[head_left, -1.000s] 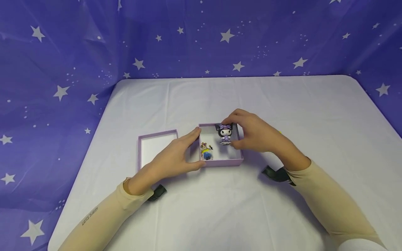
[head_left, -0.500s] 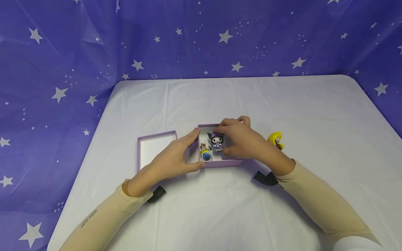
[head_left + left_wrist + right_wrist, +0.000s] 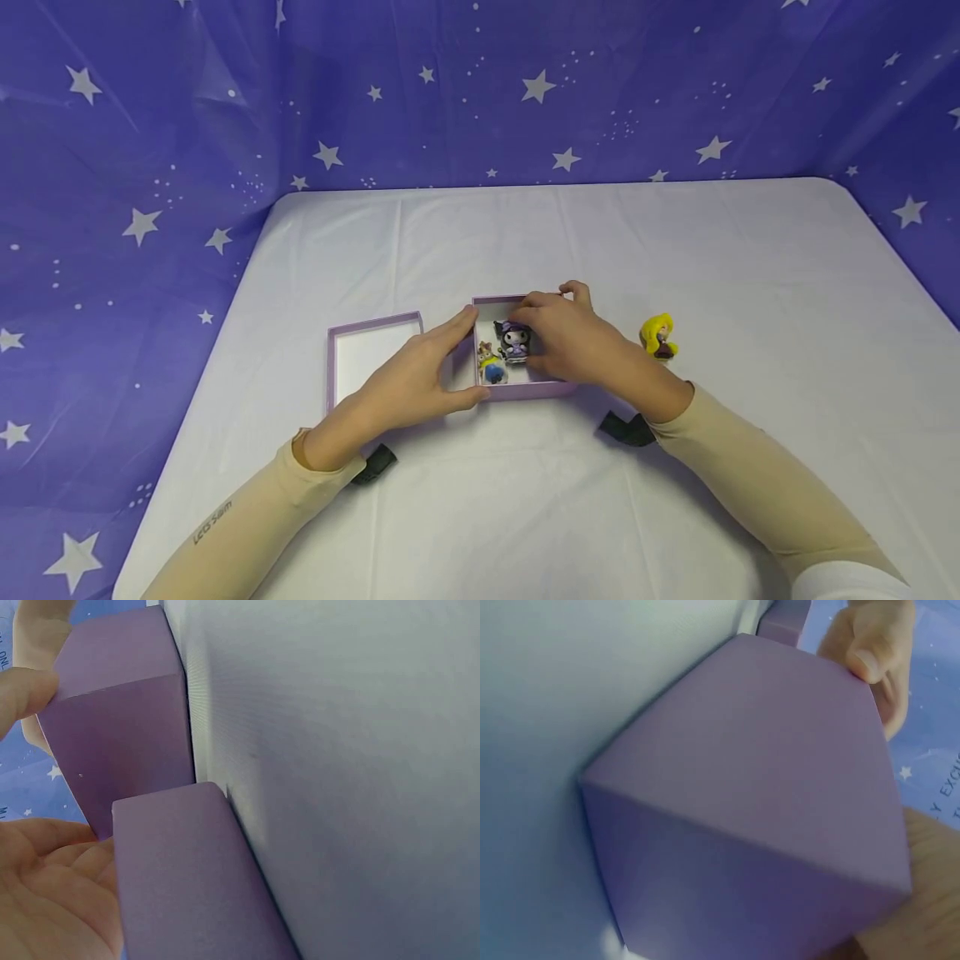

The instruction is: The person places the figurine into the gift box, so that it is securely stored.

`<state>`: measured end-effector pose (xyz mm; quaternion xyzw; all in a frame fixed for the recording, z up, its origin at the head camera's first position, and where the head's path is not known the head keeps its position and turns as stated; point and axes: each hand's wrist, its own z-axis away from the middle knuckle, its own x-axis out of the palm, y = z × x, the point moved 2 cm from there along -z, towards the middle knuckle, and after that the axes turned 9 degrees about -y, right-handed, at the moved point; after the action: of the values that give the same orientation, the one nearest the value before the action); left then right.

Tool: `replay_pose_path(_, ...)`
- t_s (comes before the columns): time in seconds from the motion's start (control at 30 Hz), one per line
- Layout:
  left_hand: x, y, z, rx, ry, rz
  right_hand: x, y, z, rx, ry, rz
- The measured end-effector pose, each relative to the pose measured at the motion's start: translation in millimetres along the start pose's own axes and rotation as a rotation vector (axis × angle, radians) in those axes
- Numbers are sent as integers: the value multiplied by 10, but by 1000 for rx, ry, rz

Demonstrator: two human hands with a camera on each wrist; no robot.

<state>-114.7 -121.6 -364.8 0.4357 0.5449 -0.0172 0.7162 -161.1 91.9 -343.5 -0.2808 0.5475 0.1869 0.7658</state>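
A small purple box (image 3: 528, 390) with a white inside stands open-topped in the middle of the table. My left hand (image 3: 408, 375) holds its left side, thumb at the front corner and fingers at the back one. Inside, my right hand (image 3: 573, 337) pinches a black-and-purple figurine (image 3: 515, 337) with long black ears, upright and facing me. Just left of it, in the front left corner, lies a yellow-and-blue figurine (image 3: 492, 367). Both wrist views show the box's outer walls (image 3: 120, 735), (image 3: 757, 750); they hide the figurines.
A matching purple box lid (image 3: 375, 321) lies inside up, left of the box and partly under my left hand. To the right of my right hand sits a yellow-haired figurine (image 3: 660, 337). A starry purple curtain (image 3: 480, 92) hangs behind the white table (image 3: 712, 250).
My right hand has moved left and lower into the box with the black-and-purple figurine, bringing it beside the yellow-and-blue one. The yellow-haired figurine has come into view. My left hand stays put.
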Motion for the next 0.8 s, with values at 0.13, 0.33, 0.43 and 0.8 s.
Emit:
replay_pose_path(0.13, -3, 1, -3, -4, 1, -8, -57, 57, 84, -52, 36, -74)
replay_pose_path(0.33, 0, 0, -2, -3, 5, -10, -222, 208, 284, -136, 165, -159)
replay_pose_path(0.43, 6, -2, 3, -9, 0, -12, -304, 318, 399, -124, 222, -171)
replay_pose_path(0.8, 3, 18, 3, -10, -1, -16, -341, 903, 825, 40, 237, -252)
